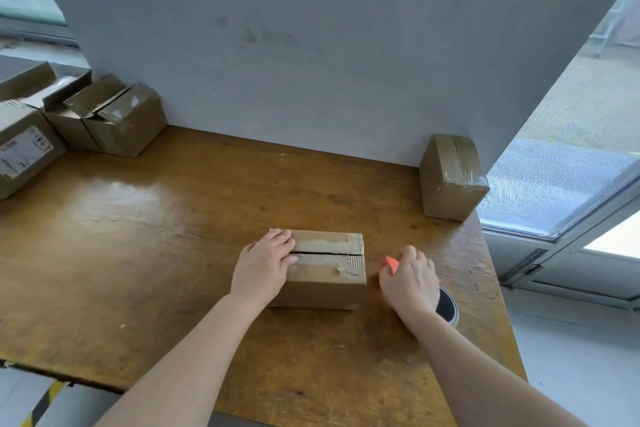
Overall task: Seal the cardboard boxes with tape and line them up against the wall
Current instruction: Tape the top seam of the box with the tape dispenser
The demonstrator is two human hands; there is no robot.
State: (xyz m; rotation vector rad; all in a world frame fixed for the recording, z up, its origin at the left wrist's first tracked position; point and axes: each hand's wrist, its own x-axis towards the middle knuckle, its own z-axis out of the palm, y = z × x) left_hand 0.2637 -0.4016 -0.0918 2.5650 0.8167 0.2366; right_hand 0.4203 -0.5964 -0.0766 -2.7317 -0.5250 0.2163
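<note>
Left hand (265,267) flat on unsealed box (325,286), right hand (410,282) tight around orange tool (391,263); label (24,152) on far-left box (14,116) illegible.

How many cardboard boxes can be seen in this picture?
6. An unsealed box under the left hand; a taped box against the wall, right; a corner box and its neighbour box, left; a labelled box at the left edge; a rear box behind it. More may hide there.

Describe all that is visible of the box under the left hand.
The box is plain brown cardboard, standing flat on the table. Its two top flaps are shut, with an untaped dark seam between them and scuffed old tape marks. The left hand rests on its left end.
</note>
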